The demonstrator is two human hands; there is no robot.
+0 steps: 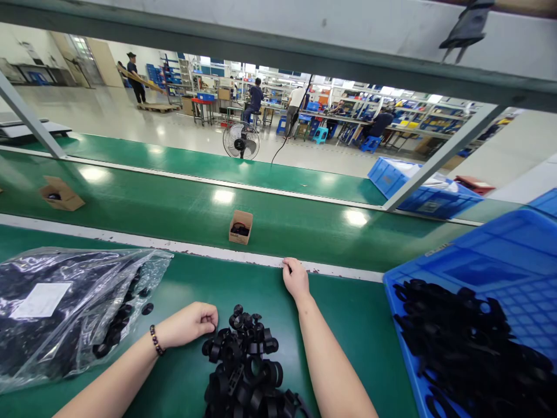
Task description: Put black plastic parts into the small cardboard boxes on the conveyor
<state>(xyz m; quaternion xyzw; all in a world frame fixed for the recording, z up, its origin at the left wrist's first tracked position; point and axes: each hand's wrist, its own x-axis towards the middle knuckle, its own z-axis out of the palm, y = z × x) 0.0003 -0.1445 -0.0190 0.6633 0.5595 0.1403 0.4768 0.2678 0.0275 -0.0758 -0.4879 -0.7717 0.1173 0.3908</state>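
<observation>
My left hand (198, 321), with a beaded bracelet at the wrist, is closed with its fingers curled, just left of a heap of black plastic parts (243, 371). Whatever those fingers may hold is hidden. Farther forward, my right hand (296, 278) rests at the pale edge strip (261, 259) of the green belt, its fingers curled in and nothing visible in them. The heap contains ring-shaped pieces and small knob-like caps. An open cardboard box (241, 227) with dark items inside stands on the belt, ahead and left of my right hand.
A clear plastic bag (87, 307) of black parts lies at left, one loose round cap (147, 309) beside it. At right, a blue crate (400, 325) holds black pieces. Another cardboard box (65, 194) sits on the belt. A metal shelf beam (278, 40) crosses above; people work beyond.
</observation>
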